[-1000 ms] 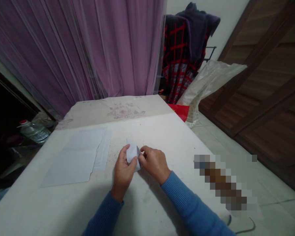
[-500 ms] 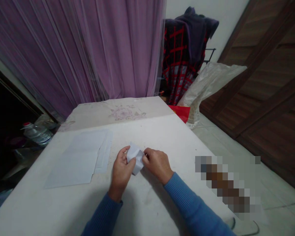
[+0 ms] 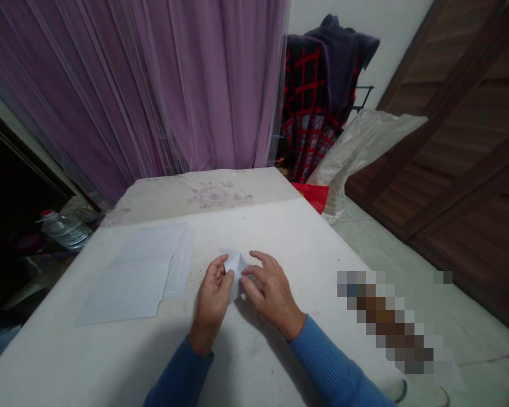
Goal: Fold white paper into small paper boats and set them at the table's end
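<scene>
Folded paper (image 3: 235, 264) is pinched in my left hand (image 3: 212, 293); I can't tell if my right hand (image 3: 272, 289) pinches too.

Dim indoor light, soft shadows on white table (image 3: 297, 243), dark left edge, pixelated patch (image 3: 385, 323)

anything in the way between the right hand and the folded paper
Nothing visible: the right hand is right up at the folded paper, on its right side, and the left hand holds its left side.
</scene>
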Tool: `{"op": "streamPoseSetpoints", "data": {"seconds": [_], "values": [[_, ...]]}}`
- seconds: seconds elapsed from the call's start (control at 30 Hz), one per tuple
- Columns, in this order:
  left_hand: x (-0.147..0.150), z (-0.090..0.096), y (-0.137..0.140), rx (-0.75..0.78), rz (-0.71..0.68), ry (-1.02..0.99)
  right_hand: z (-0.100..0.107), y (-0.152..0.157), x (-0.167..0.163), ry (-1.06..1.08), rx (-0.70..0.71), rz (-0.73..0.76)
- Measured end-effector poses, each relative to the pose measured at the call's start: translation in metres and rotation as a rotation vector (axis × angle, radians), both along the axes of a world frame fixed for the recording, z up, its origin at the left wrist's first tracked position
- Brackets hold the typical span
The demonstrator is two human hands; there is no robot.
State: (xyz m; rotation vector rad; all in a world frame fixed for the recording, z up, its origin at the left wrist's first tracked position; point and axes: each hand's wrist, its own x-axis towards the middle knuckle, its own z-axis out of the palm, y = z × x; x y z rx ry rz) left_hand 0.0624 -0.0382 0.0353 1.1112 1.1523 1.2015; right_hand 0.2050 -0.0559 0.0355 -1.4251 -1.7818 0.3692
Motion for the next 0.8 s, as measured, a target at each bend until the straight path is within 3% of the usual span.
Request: {"op": "streamPoseSetpoints", "data": {"seconds": [0.2, 0.3, 0.4, 0.47, 0.63, 0.7, 0.8], "values": [[-0.003, 0.005, -0.004, 0.004, -0.171, 0.088, -0.016, 0.012, 0.008, 0.476, -0.342, 0.18], [-0.017, 0.014, 0.001, 0.131, -0.041, 0.227, -0.022, 0.022, 0.022, 0.783, -0.631, 0.288], [-0.032, 0.019, 0.013, 0.298, 0.135, 0.459, -0.027, 0.029, 0.038, 0.988, -0.822, 0.365], [-0.037, 0.016, 0.022, 0.249, 0.037, 0.468, -0.031, 0.034, 0.046, 1.086, -0.918, 0.406], [-0.029, -0.001, 0.037, -0.117, -0.377, 0.356, -0.036, 0.047, 0.053, 1.164, -1.17, 0.377], [-0.022, -0.004, 0.04, -0.116, -0.413, 0.506, -0.036, 0.05, 0.054, 1.161, -1.227, 0.335], [-0.013, -0.002, 0.047, -0.015, -0.362, 0.888, -0.031, 0.049, 0.058, 1.083, -1.221, 0.248]]}}
